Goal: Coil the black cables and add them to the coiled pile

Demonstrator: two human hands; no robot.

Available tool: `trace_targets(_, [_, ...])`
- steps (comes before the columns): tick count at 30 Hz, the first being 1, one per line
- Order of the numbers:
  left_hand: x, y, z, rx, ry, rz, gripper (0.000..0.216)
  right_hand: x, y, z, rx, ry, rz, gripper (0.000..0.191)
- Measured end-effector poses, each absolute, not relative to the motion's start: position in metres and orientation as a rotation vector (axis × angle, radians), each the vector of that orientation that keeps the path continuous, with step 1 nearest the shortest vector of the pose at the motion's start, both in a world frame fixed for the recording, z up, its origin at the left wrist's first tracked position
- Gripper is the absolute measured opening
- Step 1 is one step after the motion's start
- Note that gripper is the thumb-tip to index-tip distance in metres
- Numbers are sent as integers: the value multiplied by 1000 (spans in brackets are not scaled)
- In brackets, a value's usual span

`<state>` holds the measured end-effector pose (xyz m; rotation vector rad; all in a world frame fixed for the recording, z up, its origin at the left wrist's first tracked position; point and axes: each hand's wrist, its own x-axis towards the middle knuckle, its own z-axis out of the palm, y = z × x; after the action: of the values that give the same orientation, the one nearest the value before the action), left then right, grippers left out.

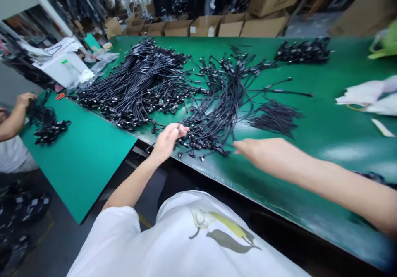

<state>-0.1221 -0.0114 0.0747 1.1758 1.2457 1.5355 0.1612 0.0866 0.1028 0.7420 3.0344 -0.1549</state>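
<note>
My left hand [167, 139] is at the near edge of the green table [322, 115], fingers pinched on thin black cables from the loose spread of cables [217, 103] in front of me. My right hand [263, 151] reaches left over the table, smeared by motion, its fingertips close to the connector ends of the same spread. A thicker heap of black cables [139, 82] lies to the left, a small bundle [276, 118] to the right.
Another person's hand [25, 100] touches cables [46, 124] on a lower green table at left. White papers [369, 97] lie at right, another cable pile [304, 50] at the far side, cardboard boxes [204, 25] behind, and a white box [65, 68] at left.
</note>
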Motion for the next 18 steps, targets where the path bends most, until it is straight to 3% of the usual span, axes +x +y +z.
trace_targets(3, [-77,-9,65,1559,1240,1278,30,134,50,128,664,3042,-142,19])
trace_targets(7, [-63,-14,68,1273,912,1036,35,141,84,149,841,3126,-330,27])
trace_targets(11, [-96,-20,95,800,637,1231,32,187,129,124,1059,3140,-816,30])
trace_targets(13, [-115,-23,109,594,646,1438,28,205,138,105,1205,3148,-910,33])
trace_targets(18, [-124,-12,118,392,742,1609,31,208,114,77,1367,3213,-476,38])
